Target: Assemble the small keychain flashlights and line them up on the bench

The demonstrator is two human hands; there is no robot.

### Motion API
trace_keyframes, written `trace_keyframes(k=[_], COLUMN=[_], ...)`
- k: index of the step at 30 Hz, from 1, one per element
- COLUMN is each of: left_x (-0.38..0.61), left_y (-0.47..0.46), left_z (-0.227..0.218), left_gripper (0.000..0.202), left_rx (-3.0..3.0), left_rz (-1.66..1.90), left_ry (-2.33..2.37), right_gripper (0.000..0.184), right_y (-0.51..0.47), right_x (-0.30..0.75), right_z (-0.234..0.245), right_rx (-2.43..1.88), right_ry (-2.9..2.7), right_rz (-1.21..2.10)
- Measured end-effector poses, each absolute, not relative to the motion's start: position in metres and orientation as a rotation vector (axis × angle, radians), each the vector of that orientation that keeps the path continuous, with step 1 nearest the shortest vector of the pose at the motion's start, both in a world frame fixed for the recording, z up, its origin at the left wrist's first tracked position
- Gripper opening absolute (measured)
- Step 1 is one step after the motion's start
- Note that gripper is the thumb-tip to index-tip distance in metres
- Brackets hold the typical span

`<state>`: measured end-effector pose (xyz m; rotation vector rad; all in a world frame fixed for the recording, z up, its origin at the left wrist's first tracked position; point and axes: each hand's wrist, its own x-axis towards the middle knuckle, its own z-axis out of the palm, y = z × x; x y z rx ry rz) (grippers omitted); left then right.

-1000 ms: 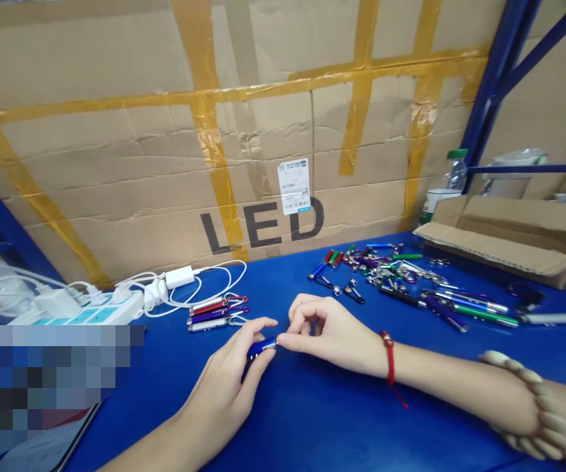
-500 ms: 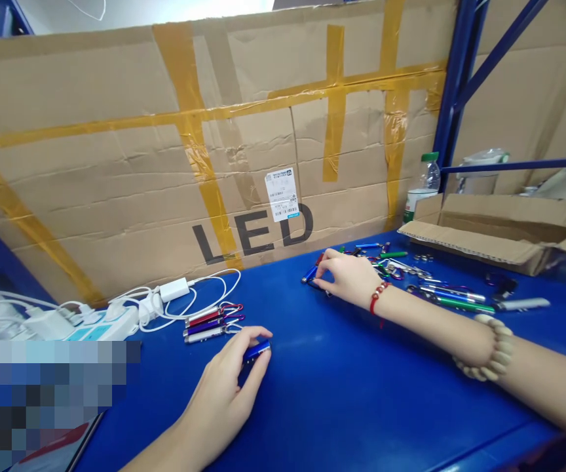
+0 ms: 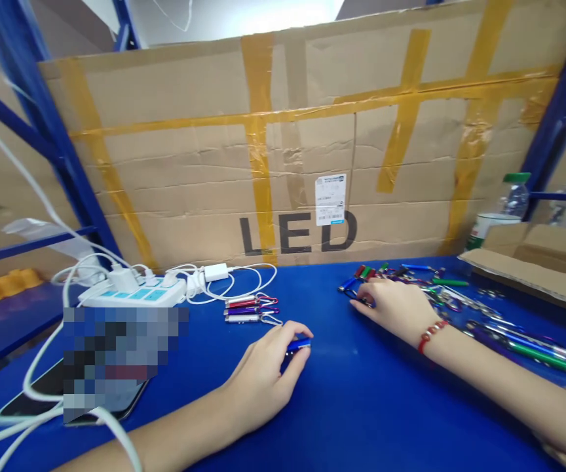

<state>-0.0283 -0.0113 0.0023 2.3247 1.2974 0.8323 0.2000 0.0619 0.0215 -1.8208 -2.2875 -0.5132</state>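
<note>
Head cam: left grip [image 3: 263, 377] closed on small blue metal torch [image 3: 299, 343], resting on blue worktop [image 3: 361, 413].
Right grip [image 3: 395, 308] at edge of mixed coloured torch & clip pile [image 3: 443, 287]; open/closed can't tell.

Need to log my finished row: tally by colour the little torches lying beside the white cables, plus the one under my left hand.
red torch: 1
purple torch: 1
silver torch: 1
blue torch, under the left hand: 1
Total: 4
The pile by the right hand is too tangled to count.
</note>
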Motion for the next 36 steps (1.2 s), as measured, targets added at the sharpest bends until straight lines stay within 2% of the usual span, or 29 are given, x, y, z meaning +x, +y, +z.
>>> trace_keyframes(k=[4, 10, 13, 17, 22, 31, 36], left_x=[-0.03, -0.031, -0.031, -0.031, -0.032, -0.032, -0.031], left_y=[-0.013, -0.015, -0.015, -0.014, -0.011, -0.007, -0.008], left_z=[0.004, 0.005, 0.005, 0.004, -0.001, -0.005, -0.004], left_gripper=[0.023, 0.022, 0.022, 0.021, 0.021, 0.018, 0.016], left_rx=[2.323, 2.323, 2.325, 2.325, 2.336, 2.348, 2.352], left_rz=[0.798, 0.771, 0.77, 0.769, 0.788, 0.783, 0.786], left_ry=[1.291, 1.31, 1.306, 1.295, 1.263, 1.247, 1.216], right_gripper=[0.018, 0.019, 0.027, 0.029, 0.026, 0.022, 0.019], right_y=[0.059, 0.055, 0.054, 0.052, 0.05, 0.044, 0.032], right_x=[0.195, 0.188, 0.186, 0.183, 0.181, 0.172, 0.165], right_z=[0.017, 0.009, 0.007, 0.008, 0.011, 0.004, 0.004], right_rx=[-1.791, -1.747, -1.789, -1.907, -1.839, -1.054, -0.765], right_ry=[-2.368, -2.394, -2.352, -2.386, -2.444, -2.533, -2.584], right_rz=[-0.444, -0.425, -0.492, -0.401, -0.33, 0.211, 0.374])
